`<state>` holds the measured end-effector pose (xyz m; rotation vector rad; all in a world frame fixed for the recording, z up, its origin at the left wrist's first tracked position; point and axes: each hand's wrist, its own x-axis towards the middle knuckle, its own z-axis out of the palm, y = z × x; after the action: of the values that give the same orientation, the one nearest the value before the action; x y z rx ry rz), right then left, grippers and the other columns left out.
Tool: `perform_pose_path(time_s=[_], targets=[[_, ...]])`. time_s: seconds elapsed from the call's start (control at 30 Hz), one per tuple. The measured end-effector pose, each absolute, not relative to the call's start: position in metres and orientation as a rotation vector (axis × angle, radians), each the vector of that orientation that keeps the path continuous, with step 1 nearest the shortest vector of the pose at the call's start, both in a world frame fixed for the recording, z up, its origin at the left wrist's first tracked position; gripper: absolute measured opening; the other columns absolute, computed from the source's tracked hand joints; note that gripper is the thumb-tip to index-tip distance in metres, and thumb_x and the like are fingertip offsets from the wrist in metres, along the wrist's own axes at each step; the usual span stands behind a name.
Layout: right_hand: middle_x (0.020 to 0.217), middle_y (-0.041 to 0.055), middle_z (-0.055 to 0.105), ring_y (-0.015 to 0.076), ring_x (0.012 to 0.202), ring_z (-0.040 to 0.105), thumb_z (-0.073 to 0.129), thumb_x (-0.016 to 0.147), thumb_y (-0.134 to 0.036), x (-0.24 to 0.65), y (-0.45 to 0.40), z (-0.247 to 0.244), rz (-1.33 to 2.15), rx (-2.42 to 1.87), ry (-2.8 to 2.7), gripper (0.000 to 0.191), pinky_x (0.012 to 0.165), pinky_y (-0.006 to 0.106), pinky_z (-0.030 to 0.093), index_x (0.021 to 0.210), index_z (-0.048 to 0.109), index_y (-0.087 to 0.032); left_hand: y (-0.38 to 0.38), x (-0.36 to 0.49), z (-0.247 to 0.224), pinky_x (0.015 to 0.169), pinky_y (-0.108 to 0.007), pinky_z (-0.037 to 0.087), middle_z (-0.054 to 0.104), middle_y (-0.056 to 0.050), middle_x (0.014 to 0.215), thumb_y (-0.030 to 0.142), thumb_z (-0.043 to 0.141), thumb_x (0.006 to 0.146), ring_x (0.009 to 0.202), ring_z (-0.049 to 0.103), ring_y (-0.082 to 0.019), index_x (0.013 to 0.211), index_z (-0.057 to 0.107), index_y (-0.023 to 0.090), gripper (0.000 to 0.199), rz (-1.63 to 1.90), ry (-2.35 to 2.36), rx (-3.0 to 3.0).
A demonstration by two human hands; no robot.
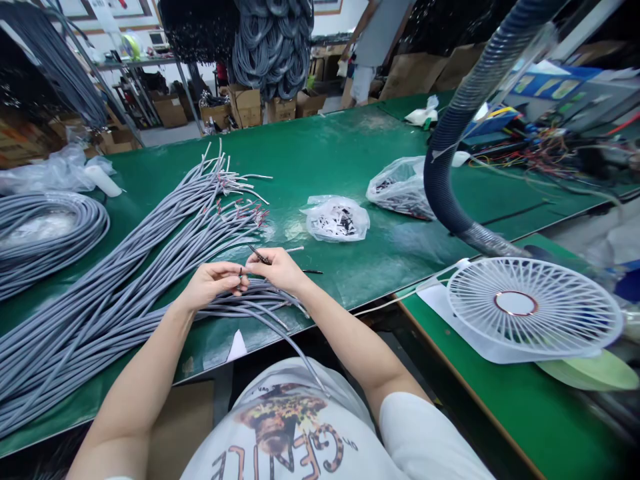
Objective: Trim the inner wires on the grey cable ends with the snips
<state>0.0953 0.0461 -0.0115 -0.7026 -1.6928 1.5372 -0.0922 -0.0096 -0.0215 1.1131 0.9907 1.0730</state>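
Both hands meet above the near edge of the green table, over the grey cables (165,247). My left hand (216,283) is closed, thumb and fingers pinched on a small dark piece (241,271). Close against it, my right hand (274,267) is closed around a slim dark tool (260,255), whose tip sticks out at the upper left. Some cable ends run beneath both hands, and one cable hangs over the table edge toward my shirt. Beyond the hands lies a clear bag (337,220) of small black and white pieces.
Coiled grey cable (50,233) lies at the left. A second bag (403,187) sits beside a thick flexible hose (440,167). A white fan (535,303) stands on the right-hand table (520,413). In the background, a person (377,40) stands beyond the table.
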Motion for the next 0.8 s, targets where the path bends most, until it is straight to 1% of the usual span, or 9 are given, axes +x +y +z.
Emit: perform_pose_path(time_s=[0.1, 0.17, 0.23, 0.3, 0.37, 0.43, 0.53, 0.7, 0.8], targets=[[0.062, -0.0049, 0.051, 0.0053, 0.05, 0.035, 0.06, 0.08, -0.03, 0.098, 0.038, -0.007, 1.25, -0.743, -1.699, 0.021, 0.052, 0.021, 0.03, 0.09, 0.063, -0.012, -0.006, -0.094, -0.024, 0.054, -0.023, 0.057, 0.072, -0.008, 0.073, 0.025, 0.079, 0.067, 0.063, 0.068, -0.016, 0.091, 0.073, 0.011, 0.028, 1.155, 1.024, 1.075], [0.069, -0.0027, 0.058, 0.0064, 0.053, 0.043, 0.06, 0.081, -0.031, 0.098, 0.032, -0.006, 1.155, -0.698, -1.757, 0.028, 0.055, 0.021, 0.034, 0.101, 0.062, -0.012, -0.005, -0.095, -0.024, 0.053, -0.024, 0.057, 0.071, -0.007, 0.071, 0.026, 0.08, 0.067, 0.062, 0.067, -0.015, 0.089, 0.073, 0.012, 0.028, 1.194, 1.018, 1.075], [0.082, 0.0019, 0.065, 0.0099, 0.066, 0.055, 0.06, 0.081, -0.03, 0.096, 0.029, -0.007, 1.09, -0.644, -1.863, 0.029, 0.065, 0.022, 0.041, 0.105, 0.062, -0.013, -0.006, -0.095, -0.025, 0.053, -0.024, 0.057, 0.071, -0.006, 0.07, 0.026, 0.081, 0.065, 0.062, 0.067, -0.016, 0.087, 0.073, 0.013, 0.027, 1.222, 0.995, 1.091], [0.089, 0.004, 0.068, 0.0125, 0.077, 0.061, 0.058, 0.083, -0.027, 0.092, 0.028, -0.011, 1.051, -0.625, -1.946, 0.026, 0.073, 0.023, 0.043, 0.105, 0.064, -0.014, -0.007, -0.094, -0.024, 0.053, -0.025, 0.058, 0.07, -0.004, 0.068, 0.026, 0.082, 0.063, 0.062, 0.067, -0.016, 0.082, 0.072, 0.013, 0.025, 1.241, 0.978, 1.1], [0.086, 0.0033, 0.069, 0.0126, 0.078, 0.061, 0.054, 0.086, -0.024, 0.09, 0.03, -0.015, 1.046, -0.617, -2.0, 0.021, 0.076, 0.022, 0.043, 0.1, 0.066, -0.015, -0.008, -0.093, -0.023, 0.052, -0.026, 0.058, 0.07, -0.005, 0.067, 0.026, 0.082, 0.062, 0.062, 0.067, -0.017, 0.079, 0.071, 0.013, 0.024, 1.247, 0.974, 1.1], [0.081, 0.0018, 0.069, 0.0116, 0.075, 0.061, 0.052, 0.087, -0.021, 0.088, 0.032, -0.017, 1.041, -0.6, -2.029, 0.019, 0.075, 0.021, 0.043, 0.095, 0.067, -0.015, -0.01, -0.093, -0.022, 0.052, -0.027, 0.058, 0.07, -0.005, 0.066, 0.028, 0.082, 0.062, 0.061, 0.066, -0.017, 0.078, 0.07, 0.013, 0.025, 1.244, 0.969, 1.101], [0.081, 0.0011, 0.069, 0.0106, 0.075, 0.061, 0.05, 0.087, -0.018, 0.087, 0.034, -0.017, 1.017, -0.548, -2.052, 0.019, 0.074, 0.02, 0.042, 0.09, 0.069, -0.015, -0.011, -0.093, -0.022, 0.054, -0.028, 0.058, 0.071, -0.006, 0.066, 0.029, 0.081, 0.063, 0.061, 0.067, -0.017, 0.08, 0.071, 0.013, 0.025, 1.24, 0.956, 1.098], [0.072, 0.0004, 0.066, 0.0095, 0.067, 0.056, 0.053, 0.086, -0.019, 0.085, 0.039, -0.02, 0.946, -0.649, -2.091, 0.018, 0.065, 0.019, 0.038, 0.078, 0.068, -0.014, -0.011, -0.094, -0.024, 0.06, -0.03, 0.059, 0.072, -0.007, 0.069, 0.03, 0.08, 0.064, 0.065, 0.068, -0.018, 0.079, 0.073, 0.012, 0.024, 1.223, 1.004, 1.059], [0.08, 0.0015, 0.067, 0.01, 0.068, 0.056, 0.055, 0.086, -0.025, 0.089, 0.04, -0.018, 0.939, -0.742, -2.076, 0.017, 0.065, 0.02, 0.038, 0.09, 0.067, -0.015, -0.01, -0.093, -0.024, 0.064, -0.029, 0.06, 0.072, -0.007, 0.07, 0.026, 0.081, 0.064, 0.065, 0.068, -0.017, 0.082, 0.073, 0.012, 0.024, 1.207, 1.028, 1.053]])
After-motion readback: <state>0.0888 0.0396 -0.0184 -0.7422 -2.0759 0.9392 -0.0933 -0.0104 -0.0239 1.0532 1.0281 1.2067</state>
